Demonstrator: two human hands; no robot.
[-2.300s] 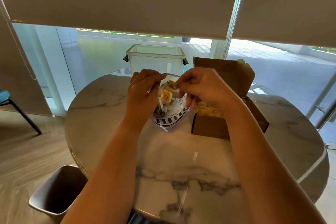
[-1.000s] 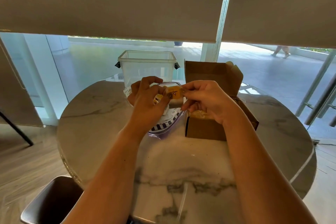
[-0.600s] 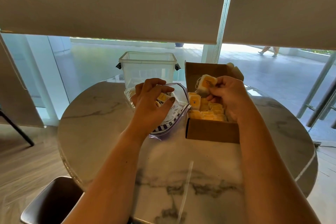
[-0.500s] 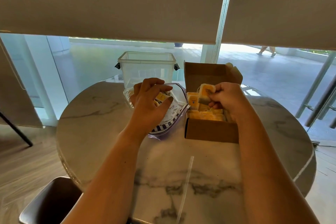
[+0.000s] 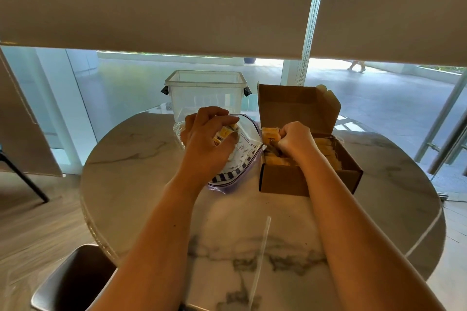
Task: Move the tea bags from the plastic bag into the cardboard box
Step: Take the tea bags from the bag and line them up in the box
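Fingers (image 5: pixel 214 118) of the left hand (image 5: pixel 204 144) curl over the mouth of the plastic bag (image 5: pixel 243 159) at the centre of the frame, clamped on a few yellow-tagged tea bags (image 5: pixel 223 132) that show between them and the clear film. Right of centre, the right hand (image 5: pixel 297 139) is down inside the cardboard box (image 5: pixel 308 180) with its fingers closed in a fist; what they grip is hidden, though a string and dark tag trail from under the knuckles. The box stands on the marble tabletop (image 5: pixel 265 222) with its lid flap up behind — inside, rows of yellow packets (image 5: pixel 271 134) stand packed on edge, filling much of it. The bag lies just left of the box, its purple zip edge touching the box's near left corner, with a striped printed panel facing up. Behind the bag, at upper centre, sits a clear plastic tub (image 5: pixel 206 94) with dark side clips; nothing can be made out in it. A thin clear strip (image 5: pixel 260 260) lies on the tabletop below centre, and a dark bin (image 5: pixel 73 280) stands at the lower left. Half a second ago the right hand held a tea bag up above the packets — now the hand has sunk among the rows and that tea bag is no longer visible, while the left hand has kept its hold at the bag's mouth.
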